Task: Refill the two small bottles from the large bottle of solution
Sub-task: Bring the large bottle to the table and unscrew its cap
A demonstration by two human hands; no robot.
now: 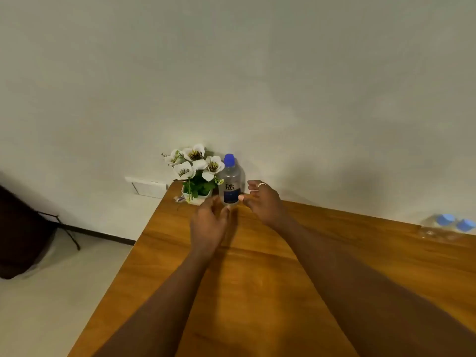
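Observation:
The large clear bottle of solution (231, 182), with a blue cap and a dark blue label, stands upright at the far edge of the wooden table (270, 266) against the wall. My left hand (209, 222) is just in front of its base, fingers apart, and whether it touches the bottle is hard to tell. My right hand (262, 200), a ring on one finger, is open to the right of the bottle, its thumb tip close to the label. Two small clear bottles with blue caps (454, 222) stand far right, near the wall.
A white pot of artificial white flowers (197, 173) stands directly left of the large bottle. A small wrapped item (179, 198) lies at the table's far left corner. The table's left edge drops to a pale floor with a dark object (20, 233).

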